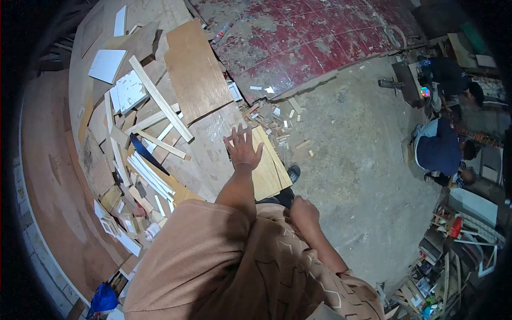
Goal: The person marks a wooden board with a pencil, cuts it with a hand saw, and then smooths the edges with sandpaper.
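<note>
My left hand (pixel 244 148) is spread, fingers apart, at the left edge of a pale yellow plywood board (pixel 270 169). Nothing shows in its grip. The board lies at the edge of the work surface, close to my body, and looks like more than one sheet. My right hand (pixel 304 212) is beside my waist, below the board's near corner, with its fingers curled in. Whether it holds anything is hidden. A larger brown plywood sheet (pixel 196 72) lies beyond my left hand.
Wood strips (pixel 160 98), white panels (pixel 108 65) and a dark blue curved object (pixel 148 153) lie at the left. Wood scraps (pixel 277 122) litter the floor beyond the board. A person in dark blue (pixel 438 145) crouches at the right, near another person (pixel 448 72). Clutter fills the lower right.
</note>
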Action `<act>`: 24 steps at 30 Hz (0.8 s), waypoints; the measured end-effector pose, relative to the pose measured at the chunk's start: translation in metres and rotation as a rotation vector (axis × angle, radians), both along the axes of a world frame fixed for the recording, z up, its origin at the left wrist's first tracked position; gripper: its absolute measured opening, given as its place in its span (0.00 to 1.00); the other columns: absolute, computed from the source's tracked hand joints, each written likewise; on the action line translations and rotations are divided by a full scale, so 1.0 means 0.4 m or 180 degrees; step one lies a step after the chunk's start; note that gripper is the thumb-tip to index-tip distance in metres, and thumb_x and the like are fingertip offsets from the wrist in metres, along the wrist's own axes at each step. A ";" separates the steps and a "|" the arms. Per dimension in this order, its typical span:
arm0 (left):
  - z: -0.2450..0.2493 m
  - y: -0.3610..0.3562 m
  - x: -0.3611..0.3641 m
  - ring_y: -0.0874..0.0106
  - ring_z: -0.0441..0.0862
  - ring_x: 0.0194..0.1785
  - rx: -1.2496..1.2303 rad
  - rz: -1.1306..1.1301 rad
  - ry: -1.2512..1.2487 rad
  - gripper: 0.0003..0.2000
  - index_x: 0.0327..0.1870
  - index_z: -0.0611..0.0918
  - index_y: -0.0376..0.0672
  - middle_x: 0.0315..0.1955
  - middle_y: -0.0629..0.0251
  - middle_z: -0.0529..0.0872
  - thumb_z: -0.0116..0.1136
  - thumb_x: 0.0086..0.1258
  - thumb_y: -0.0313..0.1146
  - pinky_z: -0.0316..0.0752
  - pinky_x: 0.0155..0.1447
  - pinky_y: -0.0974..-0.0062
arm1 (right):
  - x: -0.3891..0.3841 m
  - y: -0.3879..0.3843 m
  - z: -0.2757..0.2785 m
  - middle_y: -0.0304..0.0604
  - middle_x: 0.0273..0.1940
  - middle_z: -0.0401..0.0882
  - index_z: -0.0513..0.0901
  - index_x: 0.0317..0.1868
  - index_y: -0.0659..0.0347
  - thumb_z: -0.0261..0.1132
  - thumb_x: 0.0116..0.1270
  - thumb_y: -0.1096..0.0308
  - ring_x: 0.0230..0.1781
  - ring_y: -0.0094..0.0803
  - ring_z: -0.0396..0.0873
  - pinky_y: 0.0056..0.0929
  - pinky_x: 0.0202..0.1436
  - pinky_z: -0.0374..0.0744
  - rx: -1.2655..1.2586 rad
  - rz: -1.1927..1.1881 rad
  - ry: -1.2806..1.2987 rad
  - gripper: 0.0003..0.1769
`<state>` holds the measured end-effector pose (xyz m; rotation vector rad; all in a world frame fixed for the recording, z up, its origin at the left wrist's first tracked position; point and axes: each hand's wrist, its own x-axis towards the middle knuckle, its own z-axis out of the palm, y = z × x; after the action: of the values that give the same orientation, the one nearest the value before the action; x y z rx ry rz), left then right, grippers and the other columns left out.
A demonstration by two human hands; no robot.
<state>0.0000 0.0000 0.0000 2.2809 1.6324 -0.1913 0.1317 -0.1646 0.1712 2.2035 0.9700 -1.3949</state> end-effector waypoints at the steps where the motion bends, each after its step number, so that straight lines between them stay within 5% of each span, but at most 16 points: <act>1: 0.000 -0.006 0.001 0.51 0.39 0.81 0.0042 -0.0020 0.0043 0.38 0.79 0.52 0.57 0.79 0.58 0.46 0.47 0.70 0.59 0.30 0.74 0.31 | -0.001 0.008 -0.025 0.62 0.47 0.84 0.80 0.51 0.67 0.56 0.66 0.66 0.49 0.56 0.84 0.52 0.53 0.80 0.0309 -0.0002 -0.0022 0.17; 4: 0.026 0.019 0.001 0.50 0.39 0.81 0.0290 -0.0167 0.0199 0.35 0.78 0.55 0.56 0.79 0.57 0.46 0.45 0.73 0.55 0.31 0.73 0.29 | -0.008 0.089 -0.162 0.62 0.44 0.85 0.84 0.44 0.68 0.56 0.65 0.70 0.46 0.57 0.85 0.50 0.49 0.82 0.0839 -0.0116 -0.0022 0.14; 13: 0.028 -0.001 0.012 0.43 0.36 0.80 0.0446 -0.0271 0.0107 0.34 0.79 0.53 0.53 0.79 0.52 0.44 0.44 0.74 0.52 0.30 0.69 0.22 | 0.031 0.134 -0.217 0.63 0.48 0.83 0.85 0.45 0.65 0.57 0.64 0.67 0.50 0.57 0.83 0.50 0.52 0.80 0.0650 0.0276 0.0321 0.15; 16: 0.042 -0.008 0.027 0.41 0.36 0.79 0.0304 -0.0197 0.0567 0.33 0.79 0.51 0.57 0.79 0.54 0.42 0.40 0.76 0.53 0.32 0.71 0.25 | 0.056 0.101 -0.234 0.61 0.48 0.83 0.85 0.44 0.64 0.56 0.64 0.66 0.50 0.56 0.83 0.50 0.51 0.80 0.1048 0.0387 0.0313 0.15; 24: -0.001 -0.008 0.011 0.41 0.38 0.79 0.0680 -0.0162 0.0142 0.33 0.78 0.56 0.56 0.78 0.56 0.48 0.44 0.73 0.53 0.31 0.75 0.33 | 0.151 0.164 -0.225 0.53 0.44 0.85 0.86 0.43 0.56 0.68 0.50 0.69 0.46 0.51 0.84 0.47 0.48 0.81 0.1116 0.1237 0.0205 0.16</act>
<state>0.0044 -0.0032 -0.0005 2.4943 1.6904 -0.0836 0.1921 -0.0988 0.0811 2.0488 1.6700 -1.1893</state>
